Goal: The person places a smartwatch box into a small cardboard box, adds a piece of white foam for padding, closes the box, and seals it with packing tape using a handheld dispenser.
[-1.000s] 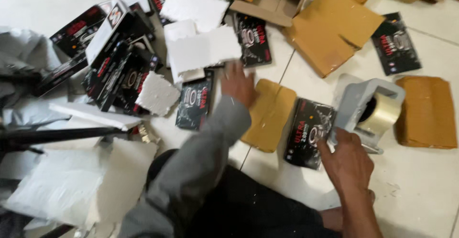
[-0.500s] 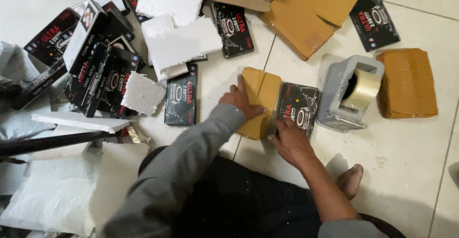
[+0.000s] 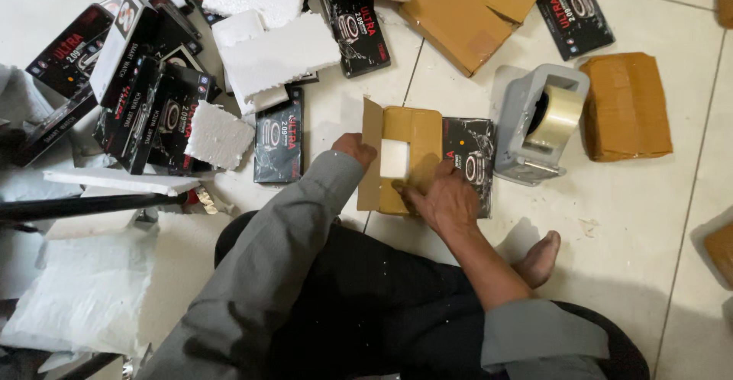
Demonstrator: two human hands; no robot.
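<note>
1. Where the person sits on the tiled floor (image 3: pixel 634 220), a small brown cardboard box (image 3: pixel 416 132) lies open in front of the knees, its left flap raised.
2. Left hand (image 3: pixel 353 149) — curled at that flap's edge; the fingertips are hidden behind the cardboard, so its grip cannot be told.
3. Right hand (image 3: pixel 443 197) — fingers spread flat, pressing on the box's near edge, closed on nothing.
4. A white foam block (image 3: pixel 395 159) sits inside the box.
5. A black product box (image 3: pixel 469 159) lies just right, partly covered by the right hand.
6. A grey tape dispenser (image 3: pixel 534 120) stands beyond it.
</note>
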